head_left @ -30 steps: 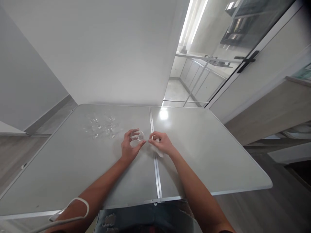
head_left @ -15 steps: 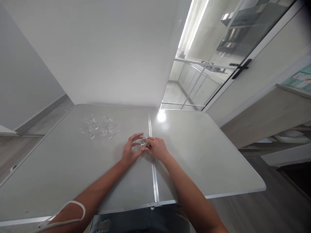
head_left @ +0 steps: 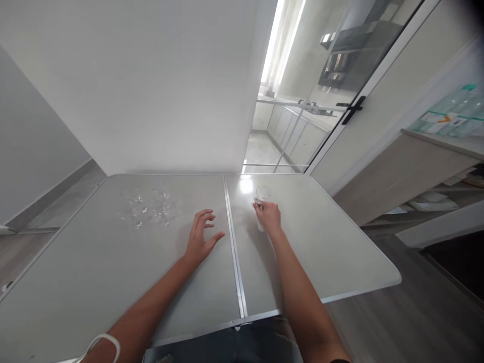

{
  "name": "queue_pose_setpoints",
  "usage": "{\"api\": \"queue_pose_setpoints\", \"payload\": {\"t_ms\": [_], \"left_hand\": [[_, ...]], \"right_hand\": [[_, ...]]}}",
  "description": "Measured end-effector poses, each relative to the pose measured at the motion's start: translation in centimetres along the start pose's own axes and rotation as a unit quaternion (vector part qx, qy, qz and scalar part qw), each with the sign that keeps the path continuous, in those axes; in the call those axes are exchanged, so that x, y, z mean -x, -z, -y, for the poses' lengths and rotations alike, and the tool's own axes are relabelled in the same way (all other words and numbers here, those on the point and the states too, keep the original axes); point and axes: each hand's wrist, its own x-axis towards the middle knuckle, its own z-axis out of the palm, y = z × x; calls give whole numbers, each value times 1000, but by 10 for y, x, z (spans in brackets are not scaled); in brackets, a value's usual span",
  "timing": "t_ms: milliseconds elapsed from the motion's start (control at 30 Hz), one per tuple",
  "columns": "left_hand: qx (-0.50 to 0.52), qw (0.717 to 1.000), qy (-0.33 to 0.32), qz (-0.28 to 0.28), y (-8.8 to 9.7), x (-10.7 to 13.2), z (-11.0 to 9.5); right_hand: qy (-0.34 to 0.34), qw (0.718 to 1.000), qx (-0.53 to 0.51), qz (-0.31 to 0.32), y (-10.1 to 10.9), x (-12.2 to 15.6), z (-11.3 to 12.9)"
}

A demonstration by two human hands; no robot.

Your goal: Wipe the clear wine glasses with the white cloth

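My right hand pinches a clear glass over the right half of the table. Its round rim shows beyond the fingers, which cover its narrower lower part. I cannot tell whether its foot touches the tabletop. My left hand is open just left of the table's metal seam, fingers curved and thumb apart, with nothing in it. Farther left, several clear glasses stand close together on the table; their outlines are faint and hard to separate.
The pale table has a metal seam across it and meets a white wall at the far edge. A glazed door is at the back right. Shelves with bottles stand to the right.
My right hand has carried the glass away from my left hand, rightward and farther back across the seam. My left hand has let go of it and stayed near its place. The view has shifted slightly.
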Motion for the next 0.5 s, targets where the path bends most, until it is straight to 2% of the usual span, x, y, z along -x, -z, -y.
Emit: {"api": "queue_pose_setpoints", "payload": {"t_ms": [133,233,400,500], "left_hand": [[-13,1000,2,11,-1,1,1],[-8,1000,12,23,-1,3,3],[-15,999,5,32,-2,2,12],[-15,999,-1,28,-1,-1,11]], "right_hand": [[-100,995,-5,-7,3,-15,-31],[-125,992,1,-6,2,-18,-40],[-125,992,-2,21,0,-23,-35],[-119,992,-17,27,12,-20,-25]]}}
